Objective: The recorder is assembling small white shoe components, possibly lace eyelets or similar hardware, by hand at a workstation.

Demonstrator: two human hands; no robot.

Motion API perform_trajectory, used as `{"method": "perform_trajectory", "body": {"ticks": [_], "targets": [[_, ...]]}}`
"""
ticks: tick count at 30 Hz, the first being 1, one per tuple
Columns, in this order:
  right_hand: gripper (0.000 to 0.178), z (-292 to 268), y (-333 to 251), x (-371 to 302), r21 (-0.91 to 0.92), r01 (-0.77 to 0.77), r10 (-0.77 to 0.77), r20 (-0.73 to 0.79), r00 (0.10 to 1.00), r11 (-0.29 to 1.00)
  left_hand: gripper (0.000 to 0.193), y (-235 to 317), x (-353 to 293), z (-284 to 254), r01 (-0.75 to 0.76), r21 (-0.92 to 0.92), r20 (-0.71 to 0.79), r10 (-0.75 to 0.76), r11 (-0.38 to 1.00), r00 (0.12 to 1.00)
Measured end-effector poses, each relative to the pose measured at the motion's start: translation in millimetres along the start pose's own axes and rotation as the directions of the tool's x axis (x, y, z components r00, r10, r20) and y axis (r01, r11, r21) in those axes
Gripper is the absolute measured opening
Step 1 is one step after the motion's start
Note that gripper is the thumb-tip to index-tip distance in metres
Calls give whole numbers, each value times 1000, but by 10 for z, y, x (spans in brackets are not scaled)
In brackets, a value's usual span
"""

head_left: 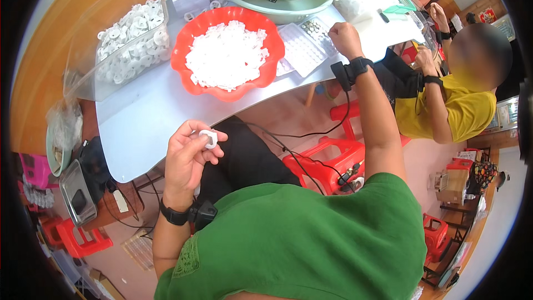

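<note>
White ring [214, 138], nearly face-on, long axis unclear

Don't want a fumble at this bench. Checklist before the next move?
1. Left hand secure on white piece: ok, held between thumb and fingers.
2. Right hand empty: cannot tell, fingers curled and their tips hidden.
3. Red bowl upright on table: ok, heaped with small white parts.
4. Clear bin stocked: ok, many white pieces inside.
5. Right wrist cable slack: ok, it hangs in a loose curve.
</note>
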State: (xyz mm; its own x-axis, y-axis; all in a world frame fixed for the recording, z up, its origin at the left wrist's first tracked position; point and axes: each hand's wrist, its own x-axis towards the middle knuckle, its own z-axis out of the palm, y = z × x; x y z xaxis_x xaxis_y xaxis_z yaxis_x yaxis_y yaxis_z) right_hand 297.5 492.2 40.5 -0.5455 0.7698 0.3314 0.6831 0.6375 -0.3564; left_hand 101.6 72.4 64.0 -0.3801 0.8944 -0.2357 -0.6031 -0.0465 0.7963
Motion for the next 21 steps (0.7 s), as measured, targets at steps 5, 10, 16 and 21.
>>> {"method": "perform_trajectory", "body": {"ticks": [5, 10, 16, 21], "targets": [[16, 158, 16, 100, -160, -185, 194, 45, 980, 970, 6, -10, 13, -31, 4, 21, -27, -4, 1000, 1000], [13, 298, 124, 173, -48, -227, 228, 19, 973, 973, 6, -15, 12, -56, 7, -6, -63, -7, 1000, 998], [10, -130, -13, -58, 8, -196, 195, -144, 970, 981, 5, -39, 59, 30, 2, 33, -41, -1, 999, 999], [7, -549, -960, -787, 455, 218, -147, -186, 972, 863, 18, -140, 12, 101, -14, 60, -94, 19, 998, 995]]}}
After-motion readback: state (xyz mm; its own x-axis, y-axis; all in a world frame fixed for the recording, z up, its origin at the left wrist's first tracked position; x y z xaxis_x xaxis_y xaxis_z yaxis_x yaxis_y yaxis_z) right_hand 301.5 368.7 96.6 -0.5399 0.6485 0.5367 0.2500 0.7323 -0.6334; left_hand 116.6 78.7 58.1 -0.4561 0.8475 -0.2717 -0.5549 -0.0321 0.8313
